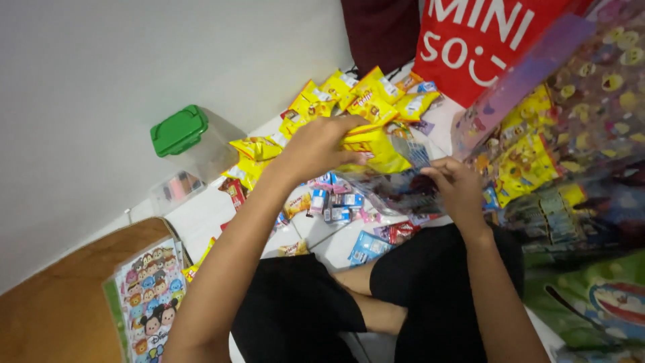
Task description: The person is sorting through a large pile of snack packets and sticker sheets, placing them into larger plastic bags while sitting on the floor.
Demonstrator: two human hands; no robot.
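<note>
My left hand grips a yellow snack packet and holds it above the floor. My right hand pinches the rim of a clear plastic gift bag, whose mouth lies just under the packet. Both hands meet over a heap of small sweets and packets on the white tiled floor. My legs in black shorts are crossed below the hands.
More yellow snack packets lie piled toward the wall. Behind them stands a red shopping bag. A clear tub with a green lid sits at the left. A cartoon-printed bag stands near my left knee. Filled gift bags lie at the right.
</note>
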